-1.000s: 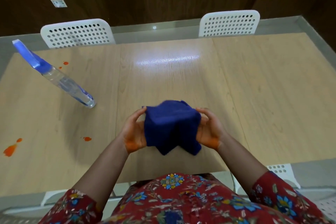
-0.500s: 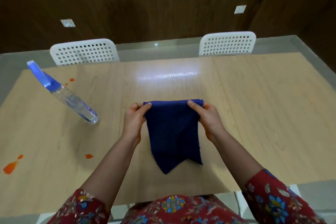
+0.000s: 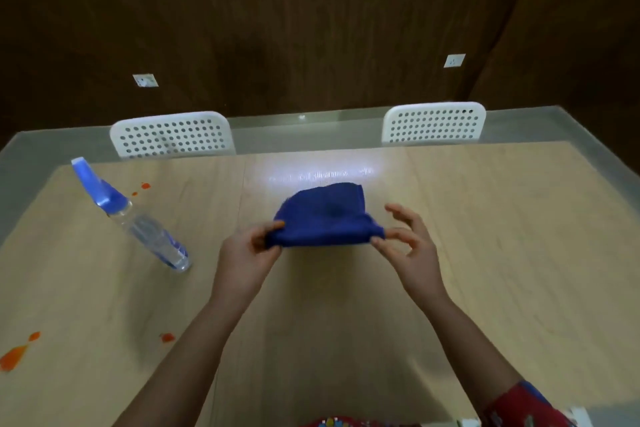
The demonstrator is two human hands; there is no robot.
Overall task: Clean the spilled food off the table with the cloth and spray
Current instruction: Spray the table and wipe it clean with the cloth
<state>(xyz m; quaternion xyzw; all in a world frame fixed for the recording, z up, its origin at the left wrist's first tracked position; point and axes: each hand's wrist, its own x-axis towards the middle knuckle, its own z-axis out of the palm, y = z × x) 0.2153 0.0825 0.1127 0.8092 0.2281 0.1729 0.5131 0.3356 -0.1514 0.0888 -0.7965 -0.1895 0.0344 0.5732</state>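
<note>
A dark blue cloth (image 3: 325, 217) hangs folded over above the middle of the wooden table (image 3: 485, 253). My left hand (image 3: 247, 255) pinches its left corner. My right hand (image 3: 410, 246) pinches its right corner with thumb and forefinger, the other fingers spread. A clear spray bottle (image 3: 138, 222) with a blue trigger head stands on the table to the left of my hands. Orange food spills lie at the table's left front edge (image 3: 15, 355), nearer the middle front (image 3: 168, 337), and as small drops (image 3: 144, 186) behind the bottle.
Two white perforated chairs stand at the far side of the table, one at the left (image 3: 171, 133) and one at the right (image 3: 434, 121). A dark wood wall with sockets rises behind them.
The cloth hung down unfolded from both hands; now its lower part has swung up and away from me. My hands have moved farther over the table. The view has tilted upward.
</note>
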